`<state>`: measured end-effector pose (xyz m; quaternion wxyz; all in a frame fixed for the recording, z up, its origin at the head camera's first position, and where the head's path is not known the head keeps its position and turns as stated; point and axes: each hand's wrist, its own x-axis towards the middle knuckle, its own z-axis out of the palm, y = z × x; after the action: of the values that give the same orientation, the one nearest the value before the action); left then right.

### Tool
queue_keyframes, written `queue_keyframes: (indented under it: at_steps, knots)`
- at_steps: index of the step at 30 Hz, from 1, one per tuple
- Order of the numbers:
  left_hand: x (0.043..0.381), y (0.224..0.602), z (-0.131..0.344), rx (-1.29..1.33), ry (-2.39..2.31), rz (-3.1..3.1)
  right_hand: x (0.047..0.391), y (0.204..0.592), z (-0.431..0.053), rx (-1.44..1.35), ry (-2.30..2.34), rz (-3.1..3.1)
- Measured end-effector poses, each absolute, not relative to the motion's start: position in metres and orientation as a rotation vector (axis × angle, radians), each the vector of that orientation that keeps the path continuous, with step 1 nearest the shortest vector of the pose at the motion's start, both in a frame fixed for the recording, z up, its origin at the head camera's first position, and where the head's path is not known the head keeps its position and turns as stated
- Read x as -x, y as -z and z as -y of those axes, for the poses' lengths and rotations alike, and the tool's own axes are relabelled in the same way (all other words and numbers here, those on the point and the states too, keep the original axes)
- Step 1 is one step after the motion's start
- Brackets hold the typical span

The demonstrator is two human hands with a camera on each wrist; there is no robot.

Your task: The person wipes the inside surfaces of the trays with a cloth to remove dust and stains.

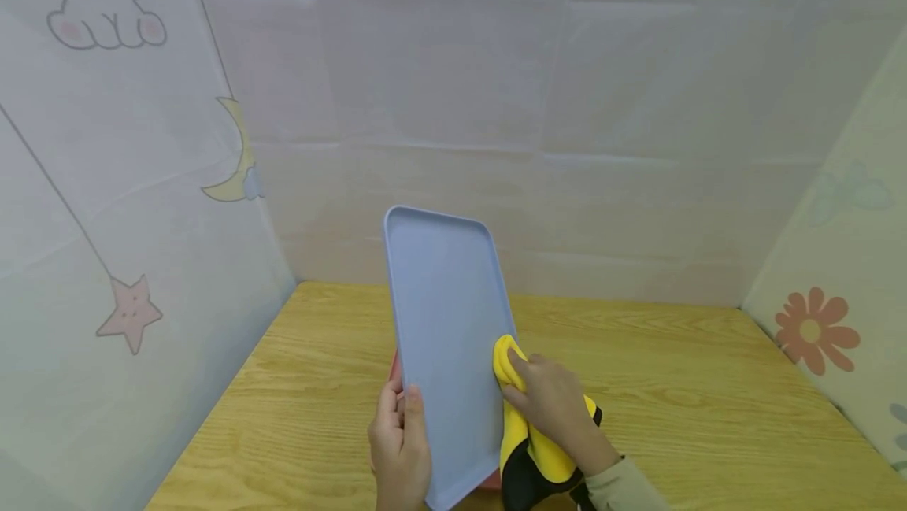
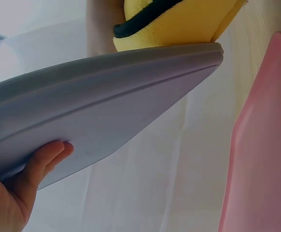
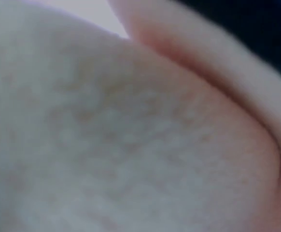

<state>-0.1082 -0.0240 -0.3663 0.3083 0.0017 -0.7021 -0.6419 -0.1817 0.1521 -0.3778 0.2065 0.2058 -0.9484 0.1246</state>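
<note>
A blue rectangular tray (image 1: pixel 449 298) is held tilted up above the table. My left hand (image 1: pixel 401 436) grips its lower left edge, thumb on the front face; in the left wrist view fingers (image 2: pixel 46 157) lie against the tray's underside (image 2: pixel 106 111). At the tray's right edge my right hand (image 1: pixel 556 401) holds a bunched yellow and black cloth (image 1: pixel 510 365) against it. The cloth's black part (image 1: pixel 527 475) hangs below. In the left wrist view the cloth (image 2: pixel 189 24) shows above the tray rim. Only blurred skin fills most of the right wrist view.
Behind the blue tray, a pink tray (image 2: pixel 266 140) is mostly hidden in the head view and shows at the right in the left wrist view. The wood-grain table (image 1: pixel 680 385) meets pale printed sheets (image 1: pixel 439 86) at the back and sides.
</note>
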Motion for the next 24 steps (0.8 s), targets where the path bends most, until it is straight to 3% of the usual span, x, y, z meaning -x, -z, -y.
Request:
queue_keyframes:
  at_steps: [24]
  knots:
    - [0.112,0.368,0.024,0.110,1.728,1.791,0.149,0.356,-0.117,-0.870,-0.383,2.328]
